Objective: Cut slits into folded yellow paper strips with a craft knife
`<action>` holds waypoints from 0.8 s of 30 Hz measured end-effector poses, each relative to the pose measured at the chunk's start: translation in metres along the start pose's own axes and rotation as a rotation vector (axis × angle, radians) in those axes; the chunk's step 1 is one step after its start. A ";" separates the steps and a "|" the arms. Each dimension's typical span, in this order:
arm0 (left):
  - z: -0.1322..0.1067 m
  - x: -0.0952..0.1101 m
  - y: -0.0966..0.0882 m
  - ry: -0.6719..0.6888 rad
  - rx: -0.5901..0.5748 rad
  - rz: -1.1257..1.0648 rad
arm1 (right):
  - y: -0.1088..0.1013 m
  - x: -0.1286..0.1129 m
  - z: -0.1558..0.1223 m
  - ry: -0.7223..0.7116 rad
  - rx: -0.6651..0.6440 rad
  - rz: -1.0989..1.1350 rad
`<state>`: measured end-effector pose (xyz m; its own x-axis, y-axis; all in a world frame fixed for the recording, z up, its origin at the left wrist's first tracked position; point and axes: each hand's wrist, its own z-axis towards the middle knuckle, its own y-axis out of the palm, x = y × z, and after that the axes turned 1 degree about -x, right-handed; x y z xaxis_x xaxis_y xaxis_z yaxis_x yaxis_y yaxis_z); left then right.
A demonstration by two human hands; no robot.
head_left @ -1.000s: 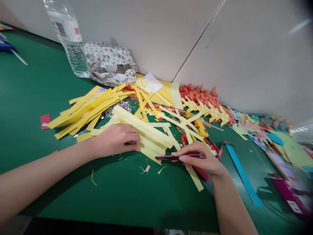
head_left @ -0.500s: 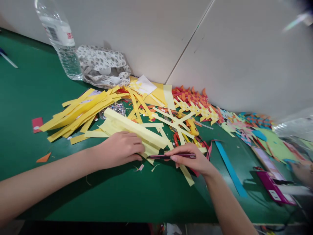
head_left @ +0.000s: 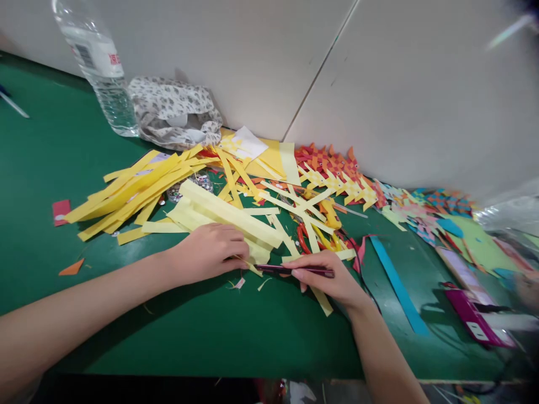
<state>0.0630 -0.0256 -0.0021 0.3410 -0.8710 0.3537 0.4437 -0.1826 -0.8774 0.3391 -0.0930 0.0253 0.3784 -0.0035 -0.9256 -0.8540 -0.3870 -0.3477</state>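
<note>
My left hand (head_left: 213,252) has its fingers curled, thumb and fingertips closed on the lower edge of a folded pale yellow paper (head_left: 229,216). My right hand (head_left: 326,275) is closed round a slim, dark pen-like tool (head_left: 295,270) with a pinkish edge. The tool lies almost level, and its tip points left at the paper's lower corner, close to my left fingertips. Whether the tip touches the paper I cannot tell. Small paper scraps (head_left: 240,283) lie on the green table just below.
Yellow strips (head_left: 138,191) pile up at left before a water bottle (head_left: 105,78) and a patterned cloth pouch (head_left: 174,109). Woven paper fish (head_left: 337,179) line the wall. A blue strip (head_left: 396,283) and a magenta power strip (head_left: 469,317) lie right, near another person's blurred hand (head_left: 526,292).
The view has shifted slightly. My left fingertips now pinch the paper's lower edge more closely, beside the tool's tip. The tool stays in my right hand, with little movement.
</note>
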 end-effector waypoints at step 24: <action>-0.001 0.002 0.001 -0.006 0.004 0.005 | -0.016 -0.005 -0.013 -0.137 0.016 -0.099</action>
<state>0.0637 -0.0280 -0.0028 0.3483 -0.8690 0.3514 0.4450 -0.1766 -0.8779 0.3553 -0.0984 0.0378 0.4098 0.1597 -0.8981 -0.8209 -0.3648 -0.4394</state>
